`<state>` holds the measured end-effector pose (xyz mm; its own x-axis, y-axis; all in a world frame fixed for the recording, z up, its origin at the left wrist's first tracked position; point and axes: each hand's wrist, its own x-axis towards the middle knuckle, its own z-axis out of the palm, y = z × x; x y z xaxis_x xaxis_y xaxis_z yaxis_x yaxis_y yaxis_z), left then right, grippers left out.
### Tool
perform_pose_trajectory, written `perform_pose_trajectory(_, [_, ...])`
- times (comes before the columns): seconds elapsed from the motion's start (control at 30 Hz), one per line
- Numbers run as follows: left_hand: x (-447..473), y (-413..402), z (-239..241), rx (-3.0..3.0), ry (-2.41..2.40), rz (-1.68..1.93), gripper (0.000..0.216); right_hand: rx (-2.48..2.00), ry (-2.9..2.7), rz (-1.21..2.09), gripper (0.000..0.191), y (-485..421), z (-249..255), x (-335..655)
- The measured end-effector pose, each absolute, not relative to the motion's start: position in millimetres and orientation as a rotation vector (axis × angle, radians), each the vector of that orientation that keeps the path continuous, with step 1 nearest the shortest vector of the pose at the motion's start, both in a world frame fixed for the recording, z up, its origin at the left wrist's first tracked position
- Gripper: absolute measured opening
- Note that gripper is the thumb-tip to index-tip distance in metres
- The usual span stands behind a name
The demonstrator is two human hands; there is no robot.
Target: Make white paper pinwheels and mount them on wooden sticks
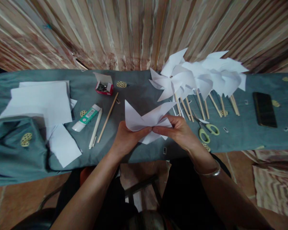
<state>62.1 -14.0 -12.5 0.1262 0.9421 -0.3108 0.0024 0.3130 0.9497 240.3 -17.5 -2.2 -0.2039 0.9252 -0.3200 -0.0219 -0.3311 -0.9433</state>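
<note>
A white paper pinwheel head [147, 119], with its points folded inward, is held up over the front middle of the table. My left hand [129, 135] grips its left side, thumb pressed near the centre. From the right, my right hand [176, 129] pinches the folded paper, and the two thumb tips nearly meet. My fingers behind the paper are hidden. A bare wooden stick [108, 117] lies to the left of my hands. Beyond it sits a small red and white open box [104, 88] with metal pieces inside.
Several white pinwheels on sticks [199, 76] lie at the back right. Green-handled scissors [204, 129] are right of my hands, and a phone [264, 109] farther right. Leftward are a white pen [95, 127], a green and white tube [86, 117] and paper sheets [43, 102].
</note>
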Motion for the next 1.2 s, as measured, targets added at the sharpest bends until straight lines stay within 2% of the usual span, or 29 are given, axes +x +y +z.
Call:
perform_pose_trajectory(0.43, [58, -15, -12, 1.041, 1.185, 0.844, 0.029, -1.254, -1.069, 1.748, 0.016, -22, -5, 240])
perform_pose_trajectory(0.73, [58, -17, -14, 1.067, 1.201, 0.862, 0.027, -1.236, -1.128, 1.698, 0.022, -20, -6, 237])
perform_pose_trajectory(0.97, [41, -13, -10, 1.326, 1.188, 1.052, 0.027, -1.390, -1.168, 1.405, 0.021, -23, -4, 242])
perform_pose_trajectory(1.1, [11, 3, -12, 1.413, 1.417, 1.295, 0.044, -1.415, -1.199, 1.262, 0.020, -27, -1, 255])
perform_pose_trajectory(1.2, [-6, 13, -20, 1.835, 1.703, 1.046, 0.029, -1.418, -1.215, 1.245, 0.016, -32, 3, 262])
